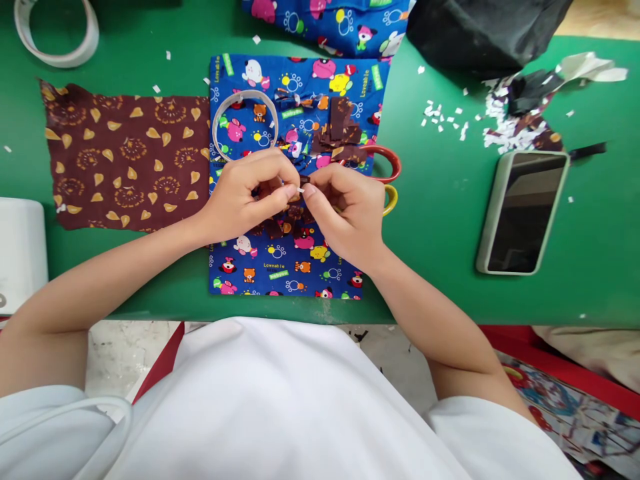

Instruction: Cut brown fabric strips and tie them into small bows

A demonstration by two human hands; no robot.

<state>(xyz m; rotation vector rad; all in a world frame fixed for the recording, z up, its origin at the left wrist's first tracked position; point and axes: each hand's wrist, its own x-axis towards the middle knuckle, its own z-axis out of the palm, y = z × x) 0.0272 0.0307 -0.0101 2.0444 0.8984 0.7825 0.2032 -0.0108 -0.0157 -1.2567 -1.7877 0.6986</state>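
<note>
My left hand [250, 195] and my right hand [350, 210] meet fingertip to fingertip over a blue cartoon-print cloth [290, 283]. Both are closed in a pinch on a small dark brown fabric piece [304, 180]. A tiny white bit of paper or tape [300, 191] shows between the two thumbs. Partly hidden beneath my hands lie brown fabric scraps [275, 228], and more cut brown strips [343, 123] lie beyond them. A roll of tape [217, 127] rests flat by my left hand. Beside my right hand stick out a red scissor handle [394, 162] and a yellow handle [391, 200].
A brown patterned cloth [127, 160] lies at left on the green table [435, 267]. A larger tape roll [90, 47] sits far left. At right are a phone [527, 210], white paper bits [507, 133] and a black bag [480, 33]. A white object [23, 253] stands near left.
</note>
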